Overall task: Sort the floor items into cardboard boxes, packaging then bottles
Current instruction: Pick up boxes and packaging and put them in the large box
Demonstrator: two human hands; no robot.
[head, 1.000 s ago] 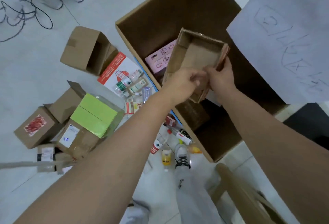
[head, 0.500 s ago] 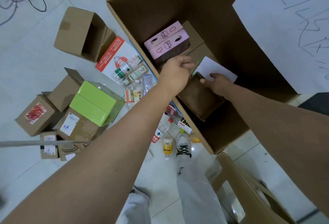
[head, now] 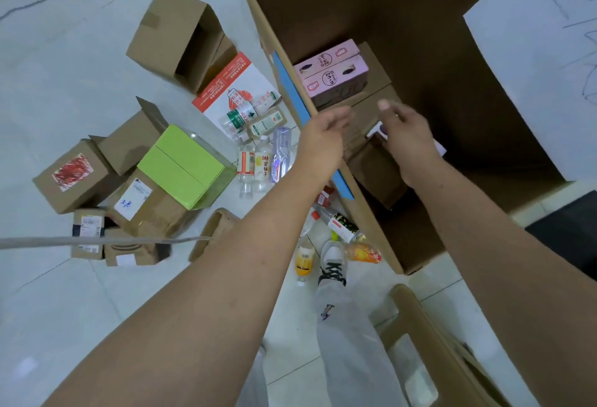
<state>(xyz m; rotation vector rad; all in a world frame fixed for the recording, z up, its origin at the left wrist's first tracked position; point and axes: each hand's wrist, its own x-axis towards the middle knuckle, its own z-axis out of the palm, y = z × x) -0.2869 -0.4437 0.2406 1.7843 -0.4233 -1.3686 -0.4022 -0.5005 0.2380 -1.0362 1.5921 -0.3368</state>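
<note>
Nearest the person, the left hand [head: 319, 141] hung empty over the near rim of the big cardboard box [head: 420, 12], fingers loosely spread. The right hand [head: 407, 138] was also empty and half open inside the box, just above the brown carton [head: 376, 169] lying on the bottom. Further left, the remaining floor packaging lay nearer the left hand: the green box [head: 184, 165] with its long axis slanting.

Bottle label [head: 265, 165] reads "蜂蜜柚子".

I see the big brown box [head: 420, 18] open, holding pink cartons [head: 332, 75]; bottles [head: 261, 161] and small boxes [head: 181, 164] lie beside it.
</note>
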